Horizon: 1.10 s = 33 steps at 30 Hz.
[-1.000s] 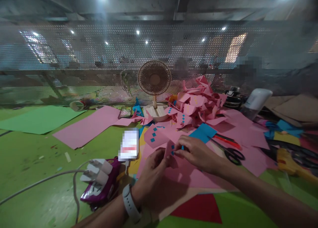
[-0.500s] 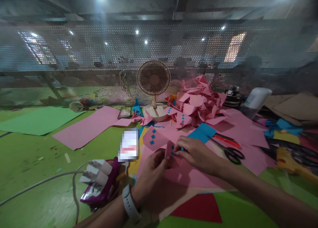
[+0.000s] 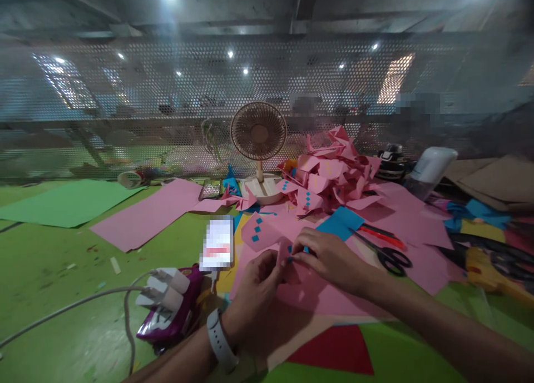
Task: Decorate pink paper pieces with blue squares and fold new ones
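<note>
Low centre, the left hand [image 3: 255, 287] and right hand [image 3: 329, 259] both pinch a small pink piece [image 3: 285, 254] with blue squares, just above a pink sheet [image 3: 321, 299]. Scissors [image 3: 387, 256] lie close at frame right, and bare green table [image 3: 50, 277] opens at frame left. Beyond, a fan [image 3: 258, 132] stands beside a pink pile [image 3: 334, 174].

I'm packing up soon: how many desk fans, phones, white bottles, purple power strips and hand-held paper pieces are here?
Desk fan: 1
Phone: 1
White bottle: 1
Purple power strip: 1
Held pink paper piece: 1
Total: 5
</note>
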Tool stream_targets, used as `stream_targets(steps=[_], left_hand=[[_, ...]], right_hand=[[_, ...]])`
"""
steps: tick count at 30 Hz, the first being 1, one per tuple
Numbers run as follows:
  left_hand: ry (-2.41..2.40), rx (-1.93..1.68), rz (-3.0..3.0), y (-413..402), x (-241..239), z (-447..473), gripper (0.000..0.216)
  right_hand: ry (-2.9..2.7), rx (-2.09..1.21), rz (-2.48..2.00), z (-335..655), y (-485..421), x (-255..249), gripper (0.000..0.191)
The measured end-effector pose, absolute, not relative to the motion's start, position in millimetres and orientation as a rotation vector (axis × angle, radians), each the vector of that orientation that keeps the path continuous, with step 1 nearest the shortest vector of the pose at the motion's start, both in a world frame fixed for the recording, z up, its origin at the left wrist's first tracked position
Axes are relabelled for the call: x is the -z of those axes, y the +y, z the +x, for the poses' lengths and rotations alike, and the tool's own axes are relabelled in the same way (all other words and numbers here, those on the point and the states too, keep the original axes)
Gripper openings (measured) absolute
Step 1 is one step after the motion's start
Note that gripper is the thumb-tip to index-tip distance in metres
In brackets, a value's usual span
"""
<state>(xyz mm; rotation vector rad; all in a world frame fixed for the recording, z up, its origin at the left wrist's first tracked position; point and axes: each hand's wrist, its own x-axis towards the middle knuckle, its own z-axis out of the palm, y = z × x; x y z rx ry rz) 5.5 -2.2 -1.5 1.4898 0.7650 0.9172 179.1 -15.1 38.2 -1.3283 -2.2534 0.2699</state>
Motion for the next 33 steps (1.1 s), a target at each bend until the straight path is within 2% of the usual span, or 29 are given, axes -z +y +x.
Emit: stream_targets(steps=[7,12,22,33], left_hand=[[0.762,-0.952,1.501,-2.0,1.1,3.8,0.031],[0.768,-0.968,1.443,-2.6,-1.8,3.5,0.032],[0.759,-0.908,1.337,-0.3,1.7,2.9,0.030],[0.774,-0.877,1.282,-0.7,-0.1,1.9,0.028]], right_hand=[[-1.991,-0.174,-1.431,184.8,-11.4,-42.7,0.015],[-2.076,-0.505,-1.501,184.3,-7.6,-42.5,0.031],[-2.085,-0.626,-1.435,177.4,-13.6,-43.0,0.025],[-2.030,-0.712,-1.349,185.0,-8.5,-41.9,0.029]])
